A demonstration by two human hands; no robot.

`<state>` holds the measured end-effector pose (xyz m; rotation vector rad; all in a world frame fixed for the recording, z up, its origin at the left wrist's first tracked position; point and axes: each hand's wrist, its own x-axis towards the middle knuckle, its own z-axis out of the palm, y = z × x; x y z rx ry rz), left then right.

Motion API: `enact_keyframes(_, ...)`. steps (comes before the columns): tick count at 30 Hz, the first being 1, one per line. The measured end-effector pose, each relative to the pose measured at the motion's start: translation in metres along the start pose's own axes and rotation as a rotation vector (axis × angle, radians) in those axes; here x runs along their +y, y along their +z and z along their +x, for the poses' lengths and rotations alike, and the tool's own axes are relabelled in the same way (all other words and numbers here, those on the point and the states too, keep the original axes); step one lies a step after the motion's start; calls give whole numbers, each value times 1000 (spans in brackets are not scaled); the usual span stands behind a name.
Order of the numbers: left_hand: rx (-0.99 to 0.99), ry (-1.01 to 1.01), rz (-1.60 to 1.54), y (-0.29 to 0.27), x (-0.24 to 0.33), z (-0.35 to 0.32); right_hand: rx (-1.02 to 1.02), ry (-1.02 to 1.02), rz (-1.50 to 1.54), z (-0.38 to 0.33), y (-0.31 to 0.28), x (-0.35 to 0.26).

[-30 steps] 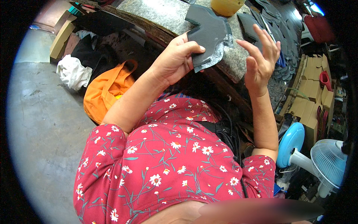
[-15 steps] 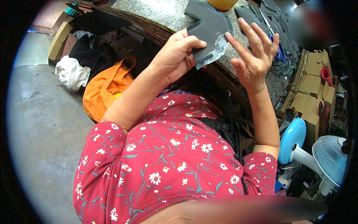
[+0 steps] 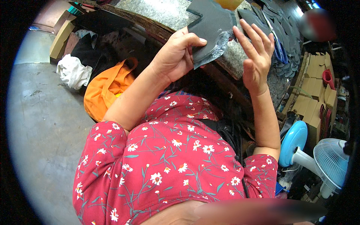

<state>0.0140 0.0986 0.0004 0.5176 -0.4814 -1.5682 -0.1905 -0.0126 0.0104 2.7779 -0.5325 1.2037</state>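
My left hand [image 3: 176, 54] pinches the lower left edge of a flat dark grey cut piece [image 3: 212, 28], thumb on top. The piece looks like a shaped upper panel, with a notch at its left side. Whitish, wet-looking paste is smeared along its lower right edge. My right hand [image 3: 257, 54] is raised just right of the piece, fingers spread and holding nothing; its index fingertip is close to the smeared edge, and I cannot tell whether it touches. Behind the piece, a yellowish round container [image 3: 228, 3] shows at the top edge.
A speckled stone-topped bench [image 3: 161, 13] lies ahead. At its right are piled dark cut pieces [image 3: 287, 37] and blue-handled scissors [image 3: 279, 52]. Cardboard boxes [image 3: 309, 99] and a blue fan [image 3: 330, 161] stand to the right. An orange bag [image 3: 103, 92] and white cloth [image 3: 73, 71] lie left.
My right index finger has shifted a little up and right along the smeared edge, and the hand has turned slightly. My left hand keeps its hold; the piece has tilted a little.
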Motion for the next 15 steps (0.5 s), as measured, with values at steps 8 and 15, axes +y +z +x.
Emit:
enact_keyframes(8, 55, 96, 170, 6, -7, 4, 37, -58, 144, 6, -9, -10)
enact_keyframes(15, -24, 179, 170, -5, -13, 11, -148, -283, -117, -3, -5, -48)
